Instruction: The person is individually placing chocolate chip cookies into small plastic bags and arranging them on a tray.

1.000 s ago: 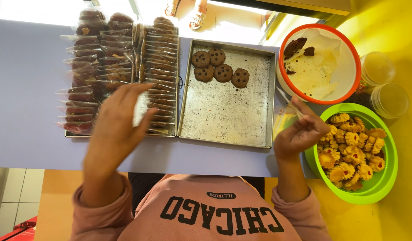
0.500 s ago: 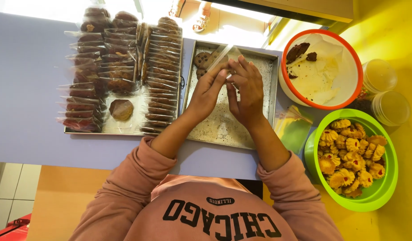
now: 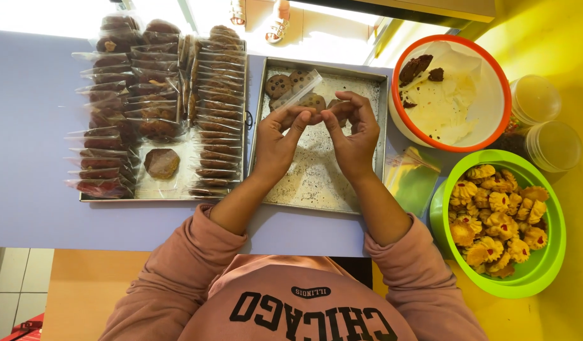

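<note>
Head view: our hands, apart a second ago, now meet over baking tray (image 3: 316, 183); left hand (image 3: 279, 142) and right hand (image 3: 353, 136) pinch clear bag (image 3: 297, 90) around cookie (image 3: 313, 101).

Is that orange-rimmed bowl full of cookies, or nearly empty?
Nearly empty. The orange-rimmed bowl shows mostly bare white liner paper, with only two dark cookie pieces and scattered crumbs left.

Clear cookie sleeves (image 3: 155, 107) fill the left tray (image 3: 89, 197) at ten o'clock, stacked in rows, brown showing through the plastic; one flat wrapped cookie (image 3: 162, 163) lies low among them. A clear sleeve (image 3: 299, 89) is pinched at twelve o'clock. Empty clear bags (image 3: 412, 170) lie at three o'clock. Two clear tubs (image 3: 547, 123) stand at two o'clock.
</note>
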